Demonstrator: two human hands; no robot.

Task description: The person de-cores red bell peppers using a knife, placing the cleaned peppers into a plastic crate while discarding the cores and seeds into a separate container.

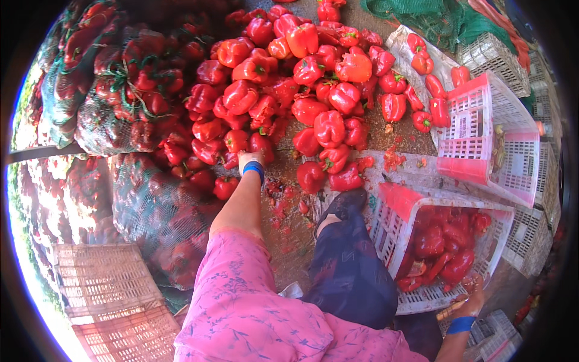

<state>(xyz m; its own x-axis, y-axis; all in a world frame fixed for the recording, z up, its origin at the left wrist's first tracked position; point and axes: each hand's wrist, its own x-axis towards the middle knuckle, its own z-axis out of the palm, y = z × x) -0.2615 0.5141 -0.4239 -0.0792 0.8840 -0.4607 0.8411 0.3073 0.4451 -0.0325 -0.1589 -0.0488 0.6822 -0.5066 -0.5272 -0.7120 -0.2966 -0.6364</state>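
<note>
And here at the 10 o'clock side of centre is the left hand (249, 160), right in at the near edge of the big heap, just below a glossy red pepper (236, 140)! Its fingertips are lost among the fruit, so whether they're spread or pinching, I cannot tell. A blue wristband (254, 168) rings that wrist.

Over to 4 o'clock now: the right hand (473, 292) is at the near right corner of the lower crate (400, 200); its fingers look bent, but whether they grip anything, I cannot tell. A second blue band (461, 325) circles this wrist.

That crate, white with a red panel, tilts open between 3 and 4 o'clock, with shiny red peppers (431, 241) lying inside. The main pepper heap (345, 96) sprawls around 12 o'clock, stems and glossy skins every which way. Above the lower crate, between 2 and 3, there's the upper crate (467, 90), pink-red and white, with a few loose peppers (438, 112) beside it.

Look to 10 o'clock: a bulging mesh sack (129, 96); another full sack (163, 211) sits between 8 and 9. Beige crates (105, 277) stand at 8, green netting (422, 15) bunches at 1, and crushed red scraps (280, 209) dot the floor (286, 244) near a dark shoe (347, 204).
</note>
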